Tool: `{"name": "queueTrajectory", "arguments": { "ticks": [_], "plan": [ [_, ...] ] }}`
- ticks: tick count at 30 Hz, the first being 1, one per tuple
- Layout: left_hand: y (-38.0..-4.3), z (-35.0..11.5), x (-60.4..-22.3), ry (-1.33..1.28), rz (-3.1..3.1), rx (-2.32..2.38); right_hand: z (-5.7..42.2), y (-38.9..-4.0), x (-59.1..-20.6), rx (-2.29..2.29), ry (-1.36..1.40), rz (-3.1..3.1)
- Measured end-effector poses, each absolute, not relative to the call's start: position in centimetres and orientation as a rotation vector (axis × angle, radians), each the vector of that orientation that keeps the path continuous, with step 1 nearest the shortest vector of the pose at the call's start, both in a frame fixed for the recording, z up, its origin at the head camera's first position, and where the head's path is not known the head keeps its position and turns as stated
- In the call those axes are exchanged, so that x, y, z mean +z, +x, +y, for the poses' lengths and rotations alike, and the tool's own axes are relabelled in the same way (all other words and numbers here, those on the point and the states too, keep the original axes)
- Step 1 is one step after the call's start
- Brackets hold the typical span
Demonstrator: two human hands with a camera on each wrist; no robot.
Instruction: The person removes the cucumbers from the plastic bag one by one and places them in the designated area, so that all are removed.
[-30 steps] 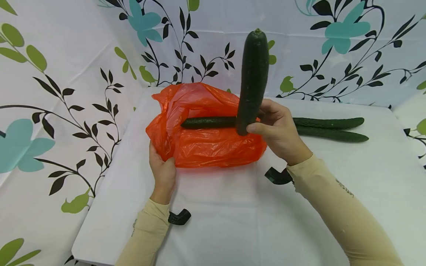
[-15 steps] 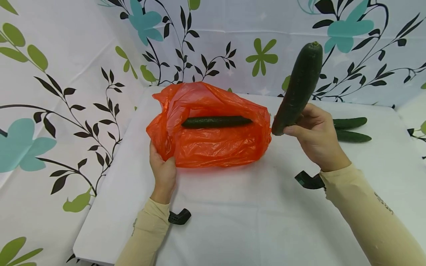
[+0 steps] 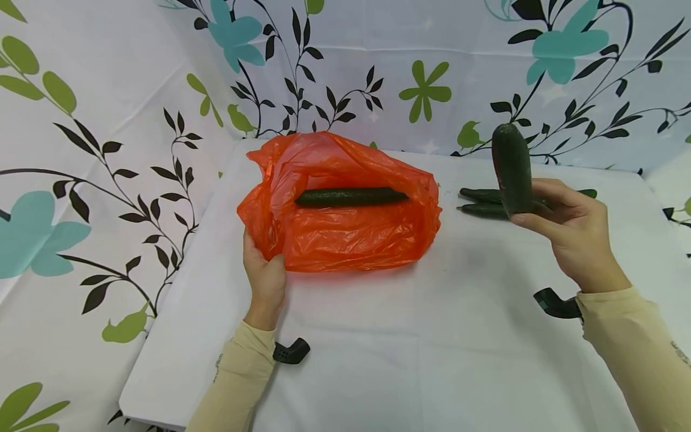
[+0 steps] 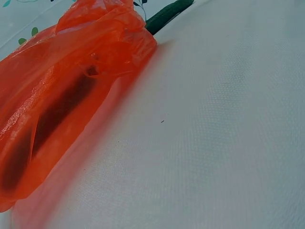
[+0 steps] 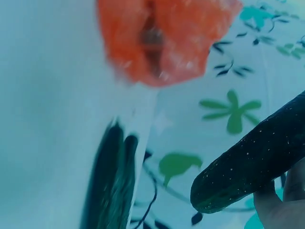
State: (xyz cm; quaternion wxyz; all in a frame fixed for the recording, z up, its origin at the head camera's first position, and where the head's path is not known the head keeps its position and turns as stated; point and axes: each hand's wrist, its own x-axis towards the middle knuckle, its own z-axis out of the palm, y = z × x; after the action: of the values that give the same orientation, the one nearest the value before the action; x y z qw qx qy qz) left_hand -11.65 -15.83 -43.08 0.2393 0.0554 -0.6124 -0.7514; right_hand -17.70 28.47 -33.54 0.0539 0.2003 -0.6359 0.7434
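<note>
My right hand (image 3: 580,237) pinches a thick dark green cucumber (image 3: 511,165) near its lower end, between thumb and fingers. The cucumber stands nearly upright over the right side of the table. Behind it in the head view, two slimmer cucumbers (image 3: 482,210) lie side by side, partly covered by the hand. An orange plastic bag (image 3: 351,243) lies with its opening spread, and one cucumber (image 3: 351,197) shows inside. My left hand (image 3: 266,291) grips the bag's left edge, thumb in front, fingers hidden behind the plastic. Dark shapes show through the bag (image 4: 57,100) in the left wrist view.
A white cloth covers the table (image 3: 378,354), whose left edge slants toward the lower left. A patterned cloth (image 3: 345,36) with leaves, birds and flowers hangs behind and at the left. Black camera mounts (image 3: 291,351) sit at both wrists.
My right hand has carried the thick cucumber rightward from in front of the bag, lowering its upper end. The two table cucumbers' left ends now show. The left hand and bag stay put.
</note>
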Motion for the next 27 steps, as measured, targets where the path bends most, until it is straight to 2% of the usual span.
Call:
{"name": "queueTrajectory", "arguments": {
  "ticks": [4,15,27],
  "plan": [
    [-11.7,-15.8,-43.0,0.153,-1.672,-2.056,30.3,-17.6,-34.4,2.149,0.577,-2.001],
    [-11.7,-16.0,-43.0,0.123,-1.649,-2.082,33.6,-17.9,-36.3,1.37,0.502,-2.475],
    [-11.8,-15.9,-43.0,0.13,-1.656,-2.071,36.7,-18.3,-38.8,1.015,0.441,-2.689]
  ]
}}
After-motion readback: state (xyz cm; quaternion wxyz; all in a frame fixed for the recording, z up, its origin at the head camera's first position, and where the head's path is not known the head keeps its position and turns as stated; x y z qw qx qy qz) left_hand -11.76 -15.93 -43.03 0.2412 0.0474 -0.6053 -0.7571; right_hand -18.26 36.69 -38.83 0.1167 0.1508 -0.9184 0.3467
